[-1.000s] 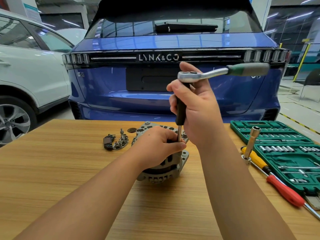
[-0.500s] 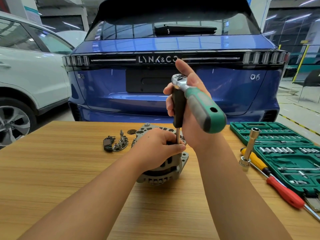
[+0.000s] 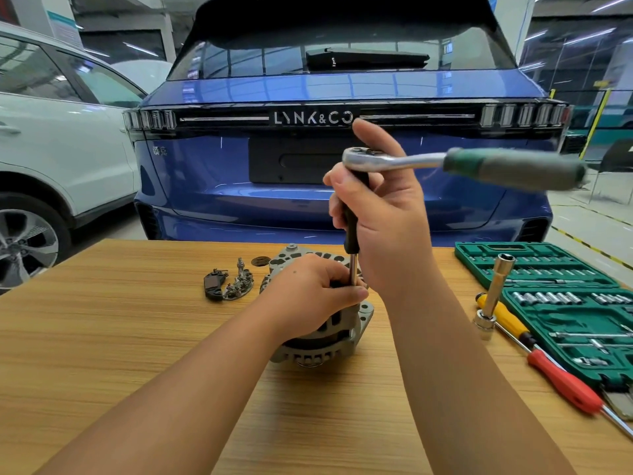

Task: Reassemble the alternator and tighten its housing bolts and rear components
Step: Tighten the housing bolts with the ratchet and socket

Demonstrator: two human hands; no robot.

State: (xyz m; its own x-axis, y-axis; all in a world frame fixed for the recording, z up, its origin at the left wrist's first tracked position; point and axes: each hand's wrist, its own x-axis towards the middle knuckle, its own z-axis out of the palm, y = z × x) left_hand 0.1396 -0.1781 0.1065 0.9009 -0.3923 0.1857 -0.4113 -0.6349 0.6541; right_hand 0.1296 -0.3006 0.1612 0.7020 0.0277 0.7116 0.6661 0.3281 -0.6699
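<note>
Alternator [image 3: 322, 334] sits on the counter [image 3: 137, 337], steadied by the left hand [image 3: 308, 296], whose grip pinches the driver shaft low to keep it on a housing bolt. Right hand [image 3: 383, 221] wraps the black extension under the ratchet [image 3: 445, 162], likely to spin it.
</note>
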